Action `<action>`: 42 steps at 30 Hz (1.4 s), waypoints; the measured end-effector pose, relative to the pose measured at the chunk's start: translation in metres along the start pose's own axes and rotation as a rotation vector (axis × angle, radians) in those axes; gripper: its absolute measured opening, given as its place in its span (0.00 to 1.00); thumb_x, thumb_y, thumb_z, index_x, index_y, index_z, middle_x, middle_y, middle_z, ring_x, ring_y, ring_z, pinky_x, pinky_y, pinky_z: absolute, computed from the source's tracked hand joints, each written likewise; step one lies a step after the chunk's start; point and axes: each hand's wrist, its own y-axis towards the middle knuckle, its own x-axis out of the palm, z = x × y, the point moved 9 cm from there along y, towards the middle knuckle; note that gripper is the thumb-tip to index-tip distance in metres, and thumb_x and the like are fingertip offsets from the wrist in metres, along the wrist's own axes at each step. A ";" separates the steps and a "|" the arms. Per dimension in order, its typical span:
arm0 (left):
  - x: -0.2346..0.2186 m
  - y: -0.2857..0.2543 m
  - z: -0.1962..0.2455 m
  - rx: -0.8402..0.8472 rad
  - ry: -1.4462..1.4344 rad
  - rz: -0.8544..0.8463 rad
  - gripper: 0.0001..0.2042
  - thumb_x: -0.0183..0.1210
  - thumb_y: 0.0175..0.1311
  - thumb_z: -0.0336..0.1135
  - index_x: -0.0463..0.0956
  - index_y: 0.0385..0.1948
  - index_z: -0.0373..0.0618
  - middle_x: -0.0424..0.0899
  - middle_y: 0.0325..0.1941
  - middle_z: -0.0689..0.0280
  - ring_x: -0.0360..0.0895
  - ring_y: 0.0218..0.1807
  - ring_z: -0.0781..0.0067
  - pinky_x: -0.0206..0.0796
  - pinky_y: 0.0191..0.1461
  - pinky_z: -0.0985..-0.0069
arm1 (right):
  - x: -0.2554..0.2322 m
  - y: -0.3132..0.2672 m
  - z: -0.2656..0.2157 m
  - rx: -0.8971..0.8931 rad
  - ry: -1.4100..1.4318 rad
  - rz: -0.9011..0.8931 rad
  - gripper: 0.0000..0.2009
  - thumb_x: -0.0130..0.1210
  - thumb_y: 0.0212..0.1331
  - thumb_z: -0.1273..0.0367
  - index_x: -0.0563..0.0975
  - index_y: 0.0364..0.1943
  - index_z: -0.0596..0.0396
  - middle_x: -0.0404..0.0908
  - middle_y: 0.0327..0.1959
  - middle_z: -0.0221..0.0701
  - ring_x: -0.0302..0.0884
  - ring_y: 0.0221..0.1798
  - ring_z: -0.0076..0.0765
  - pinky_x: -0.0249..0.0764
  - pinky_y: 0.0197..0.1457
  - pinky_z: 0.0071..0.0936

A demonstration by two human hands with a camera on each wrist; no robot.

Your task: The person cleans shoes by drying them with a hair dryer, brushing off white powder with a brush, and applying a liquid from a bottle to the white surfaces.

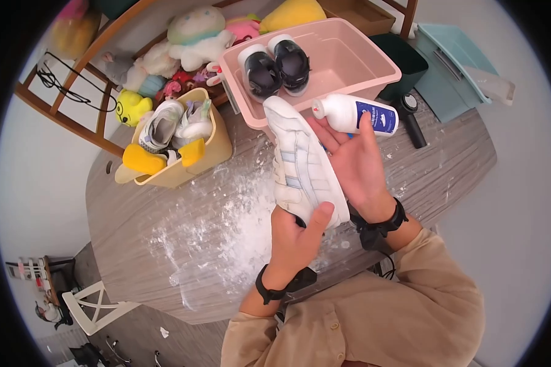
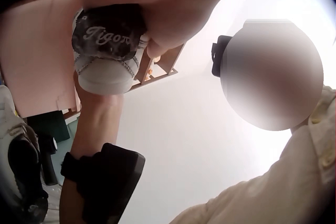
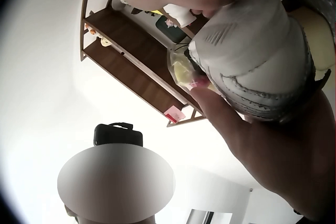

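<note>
A white sneaker with pale stripes stands toe-up in front of my chest. My left hand grips its heel end, with the thumb along the sole edge. The left wrist view shows the dark "Tigon" lettered patch on this sneaker. My right hand is beside the sole, palm toward the head camera. It holds a white bottle with a blue label sideways, its thumb across the label and some fingers hidden behind it. The bottle's red-tipped mouth points toward the sneaker; other right-hand fingers reach the sole edge.
White powder or residue covers the tabletop. A pink bin with two black-and-white shoes stands behind the hands. A cream bin at left holds shoes and yellow sponges. A black brush-like tool lies at right, near a teal bin.
</note>
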 end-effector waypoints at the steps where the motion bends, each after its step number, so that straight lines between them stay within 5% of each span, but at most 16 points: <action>1: -0.001 0.000 -0.001 -0.025 -0.023 -0.021 0.15 0.57 0.62 0.36 0.74 0.45 0.34 0.80 0.39 0.63 0.75 0.39 0.75 0.67 0.43 0.76 | 0.001 -0.001 0.001 -0.011 -0.007 -0.012 0.29 0.36 0.67 0.46 0.66 0.56 0.59 0.69 0.57 0.39 0.62 0.65 0.43 0.56 0.69 0.42; 10: -0.015 0.011 -0.003 -0.045 -0.266 -0.027 0.22 0.53 0.66 0.33 0.61 0.59 0.35 0.73 0.53 0.65 0.67 0.53 0.79 0.61 0.56 0.78 | 0.004 -0.005 0.009 -0.084 -0.111 -0.051 0.27 0.40 0.67 0.49 0.67 0.55 0.60 0.72 0.51 0.41 0.67 0.60 0.41 0.60 0.66 0.39; 12: -0.026 0.012 0.004 -0.025 -0.229 0.049 0.21 0.53 0.65 0.32 0.62 0.59 0.35 0.74 0.52 0.64 0.68 0.52 0.79 0.61 0.55 0.78 | -0.012 -0.013 -0.003 -0.324 -0.509 0.006 0.29 0.44 0.64 0.48 0.66 0.55 0.60 0.71 0.54 0.40 0.64 0.62 0.40 0.59 0.66 0.41; 16: -0.055 0.012 0.018 0.070 -0.046 0.184 0.18 0.53 0.65 0.31 0.67 0.54 0.34 0.77 0.46 0.64 0.70 0.46 0.78 0.64 0.51 0.78 | 0.025 -0.047 -0.017 -0.757 -1.048 -0.227 0.32 0.53 0.58 0.47 0.66 0.52 0.63 0.71 0.52 0.38 0.68 0.56 0.37 0.65 0.60 0.37; 18: -0.067 0.012 0.020 0.086 -0.006 0.246 0.16 0.53 0.64 0.31 0.69 0.51 0.33 0.78 0.43 0.63 0.71 0.43 0.78 0.65 0.48 0.79 | 0.043 -0.053 -0.010 -0.751 -1.221 -0.372 0.33 0.56 0.55 0.46 0.65 0.51 0.63 0.73 0.48 0.41 0.72 0.48 0.37 0.70 0.52 0.34; 20: -0.079 0.013 0.021 0.106 0.037 0.292 0.15 0.54 0.64 0.31 0.71 0.49 0.33 0.79 0.41 0.63 0.71 0.40 0.78 0.65 0.46 0.79 | 0.035 -0.049 0.000 -0.678 -1.113 -0.471 0.25 0.60 0.56 0.60 0.69 0.51 0.63 0.73 0.50 0.40 0.72 0.51 0.35 0.68 0.55 0.30; 22: -0.084 0.013 0.018 0.093 0.025 0.309 0.14 0.54 0.64 0.32 0.71 0.48 0.33 0.79 0.40 0.63 0.72 0.40 0.78 0.66 0.44 0.79 | 0.038 -0.048 0.004 -0.636 -1.079 -0.498 0.24 0.61 0.55 0.62 0.70 0.51 0.63 0.73 0.51 0.39 0.72 0.51 0.35 0.69 0.55 0.29; 42: -0.071 0.009 0.013 0.001 0.031 0.215 0.11 0.54 0.63 0.32 0.75 0.41 0.34 0.80 0.31 0.65 0.72 0.32 0.81 0.66 0.35 0.79 | 0.044 -0.046 0.005 -0.653 -1.307 -0.466 0.19 0.63 0.52 0.71 0.74 0.48 0.61 0.73 0.51 0.38 0.74 0.49 0.34 0.71 0.50 0.26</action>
